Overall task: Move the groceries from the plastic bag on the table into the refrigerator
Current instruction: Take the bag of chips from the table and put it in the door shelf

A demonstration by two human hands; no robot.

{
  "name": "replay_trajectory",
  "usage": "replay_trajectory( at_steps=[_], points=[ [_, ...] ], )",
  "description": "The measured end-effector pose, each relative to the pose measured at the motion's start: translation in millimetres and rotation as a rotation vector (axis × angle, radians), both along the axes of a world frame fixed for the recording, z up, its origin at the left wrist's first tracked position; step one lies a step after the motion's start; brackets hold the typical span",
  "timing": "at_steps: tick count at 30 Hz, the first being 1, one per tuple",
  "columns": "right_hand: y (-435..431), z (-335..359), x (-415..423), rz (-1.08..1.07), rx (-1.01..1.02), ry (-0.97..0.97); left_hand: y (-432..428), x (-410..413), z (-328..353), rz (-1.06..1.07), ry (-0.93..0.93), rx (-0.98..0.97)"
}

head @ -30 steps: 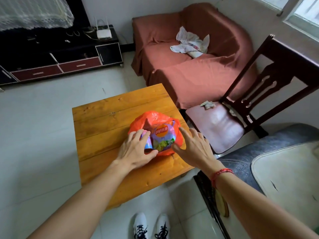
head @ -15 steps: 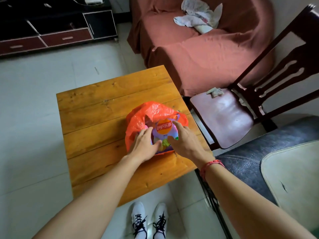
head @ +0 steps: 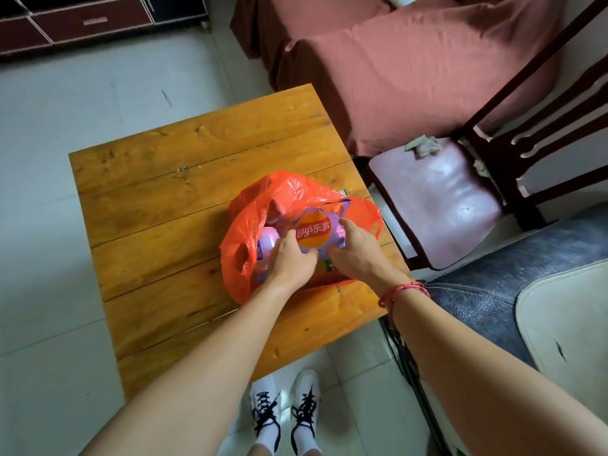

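Observation:
An orange plastic bag (head: 250, 222) lies open on the wooden table (head: 184, 179), near its right edge. A purple Lay's chip bag (head: 314, 233) sticks out of the plastic bag's mouth. My left hand (head: 291, 263) grips the chip bag's left side and my right hand (head: 357, 250) grips its right side. Another pale purple package (head: 266, 241) shows inside the plastic bag, left of the chips. No refrigerator is in view.
A dark wooden chair (head: 460, 199) with a pink seat stands right of the table. A sofa under a red cover (head: 411, 67) is behind it. A dark cabinet (head: 82, 21) lines the far wall. Grey upholstery (head: 513, 301) sits at my right. White tile floor lies left.
Both hands have closed in from the sides of the plastic bag onto the chip bag and now grip it. The chip bag stands higher out of the plastic bag. My view has tilted down.

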State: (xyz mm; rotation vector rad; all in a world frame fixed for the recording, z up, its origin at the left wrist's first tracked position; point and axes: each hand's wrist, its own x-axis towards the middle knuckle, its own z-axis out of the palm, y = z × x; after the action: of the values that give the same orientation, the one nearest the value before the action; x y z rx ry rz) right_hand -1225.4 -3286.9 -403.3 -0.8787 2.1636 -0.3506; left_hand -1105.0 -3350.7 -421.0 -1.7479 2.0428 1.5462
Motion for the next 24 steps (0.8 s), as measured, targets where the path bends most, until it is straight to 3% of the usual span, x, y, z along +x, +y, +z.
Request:
replay_trajectory(
  at_steps=[4, 10, 24],
  points=[
    [-7, -21, -10, -0.035, 0.032, -0.018, -16, -5, -18, 0.054, -0.058, 0.049],
    [-8, -47, -21, -0.203, 0.041, -0.175, -25, -20, -38, 0.206, 0.060, 0.246],
    [6, -45, -19, -0.294, -0.071, -0.318, -17, -15, -48, 0.194, 0.121, 0.236]
  ],
)
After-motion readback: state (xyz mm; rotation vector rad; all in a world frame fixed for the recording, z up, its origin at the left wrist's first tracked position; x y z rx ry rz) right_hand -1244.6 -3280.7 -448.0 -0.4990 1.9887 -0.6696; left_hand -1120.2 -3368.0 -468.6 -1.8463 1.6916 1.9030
